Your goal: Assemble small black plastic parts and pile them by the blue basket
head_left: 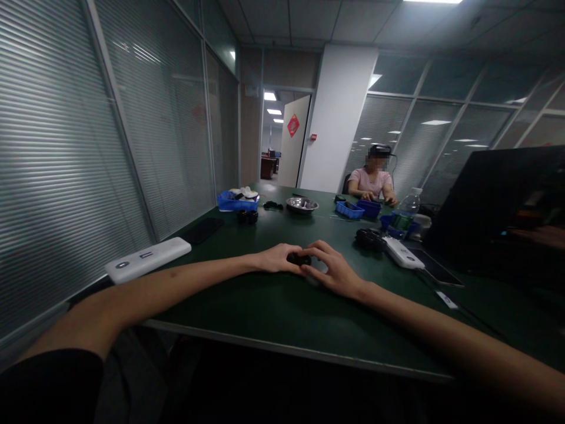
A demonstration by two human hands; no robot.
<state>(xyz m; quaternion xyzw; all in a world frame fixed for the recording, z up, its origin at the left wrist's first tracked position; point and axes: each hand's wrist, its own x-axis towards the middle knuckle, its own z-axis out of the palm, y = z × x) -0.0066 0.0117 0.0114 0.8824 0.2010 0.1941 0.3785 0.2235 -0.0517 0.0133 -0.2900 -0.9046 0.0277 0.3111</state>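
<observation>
The small black rounded object [299, 259] is between my two hands, over the middle of the worktop [247, 306], nearer its front edge than its back edge; I cannot tell whether it touches the green surface.

Starting from the left, a long white box with rounded corners [148, 259] lies along the left edge, just beyond my left forearm. Past it, a flat black slab [203, 230] lies by the same edge. Near the back left corner sits a blue plastic basket [238, 205] with white and dark pieces in it, and just in front of it stand two short black round pieces [252, 217], side by side.

My left hand [278, 258] grips the object from its left, thumb on the near side and fingers on the far side. My right hand [331, 270] grasps it from the right, fingers curved over and thumb below. Beyond them, towards the back edge, is a shiny round metal bowl [302, 205] with small pieces inside.

Further right, a light blue plastic basket [349, 211] stands beside a dark blue container [369, 208]; a person in a pink top [373, 181] sits behind them. Nearer me lies a black coiled bundle [371, 239], touching or just beside a white oblong box [402, 253]. A clear plastic bottle with a green label [408, 209] stands behind that box, and a large black panel [485, 206] rises towards the right edge.
</observation>
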